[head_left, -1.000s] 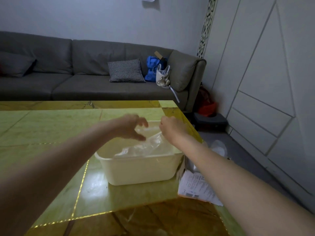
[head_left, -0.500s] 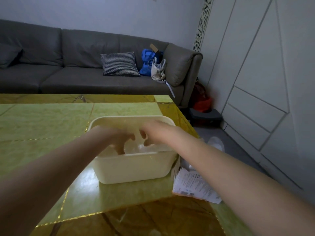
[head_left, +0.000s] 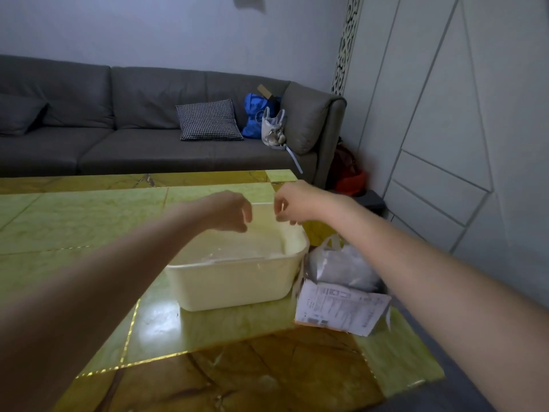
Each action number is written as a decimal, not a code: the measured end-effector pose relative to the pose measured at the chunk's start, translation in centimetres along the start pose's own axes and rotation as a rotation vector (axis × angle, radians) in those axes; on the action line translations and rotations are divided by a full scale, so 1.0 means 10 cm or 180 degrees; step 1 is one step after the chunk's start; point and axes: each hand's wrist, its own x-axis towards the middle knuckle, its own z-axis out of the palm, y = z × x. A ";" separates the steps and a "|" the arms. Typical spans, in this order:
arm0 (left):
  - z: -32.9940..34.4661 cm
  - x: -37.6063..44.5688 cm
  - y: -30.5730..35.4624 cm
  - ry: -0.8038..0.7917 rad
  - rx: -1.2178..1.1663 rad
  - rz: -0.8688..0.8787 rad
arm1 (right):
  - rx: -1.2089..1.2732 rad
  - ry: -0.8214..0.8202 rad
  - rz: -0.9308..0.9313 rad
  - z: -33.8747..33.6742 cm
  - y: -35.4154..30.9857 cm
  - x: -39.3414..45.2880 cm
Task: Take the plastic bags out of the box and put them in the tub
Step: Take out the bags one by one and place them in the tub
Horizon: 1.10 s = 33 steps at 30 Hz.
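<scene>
A cream plastic tub [head_left: 234, 285] stands on the green and gold table [head_left: 74, 233]. A clear plastic bag [head_left: 237, 248] lies inside it, hard to make out against the tub floor. Right of the tub sits an open box [head_left: 341, 312] with a shipping label on its flap, and white plastic bags [head_left: 341, 267] bulge out of its top. My left hand [head_left: 228, 211] and my right hand [head_left: 292, 203] hover side by side over the tub's far half. Their fingers hang loosely curled and point down, and I see nothing held in either.
The table's right edge runs just past the box, with grey floor beyond. Behind the table is a grey sofa [head_left: 133, 144] with a checked cushion [head_left: 208, 120], a blue bag [head_left: 255, 114] and a white bag [head_left: 273, 126]. White cabinet panels [head_left: 445, 129] line the right wall.
My hands held a clear bag above the tub, pushed it down inside, then let go and rose above the rim. The camera turned a little to the right.
</scene>
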 end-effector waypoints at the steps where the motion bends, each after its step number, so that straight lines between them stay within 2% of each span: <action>1: -0.02 0.00 0.11 0.0109 -0.0094 0.0144 | 0.0066 0.0078 0.0035 -0.08 0.06 -0.08; 4: -0.02 0.01 0.45 0.0186 -0.0448 0.0502 | 0.0010 -0.0019 0.0228 -0.24 0.25 -0.35; 9: 0.13 -0.03 0.93 -0.0102 -0.0725 0.0844 | 0.0199 -0.0097 0.0474 -0.28 0.53 -0.68; 12: 0.22 -0.02 1.02 0.0155 -0.0652 0.0945 | 0.0555 -0.0536 0.0553 -0.22 0.62 -0.77; 14: 0.25 -0.01 1.04 0.0393 -0.0558 0.0933 | 0.0879 -0.0793 0.0626 -0.17 0.62 -0.82; 17: 0.22 -0.01 1.02 0.0561 -0.0661 0.0891 | 0.1008 -0.0795 0.0585 -0.10 0.60 -0.87; 26: 0.01 -0.04 0.92 0.0706 -0.0725 0.0810 | 0.0273 -0.0696 0.0592 0.22 0.63 -0.86; 33: -0.21 -0.02 0.93 0.1399 -0.1975 0.0399 | 0.1127 -0.0884 0.0765 0.23 0.67 -0.88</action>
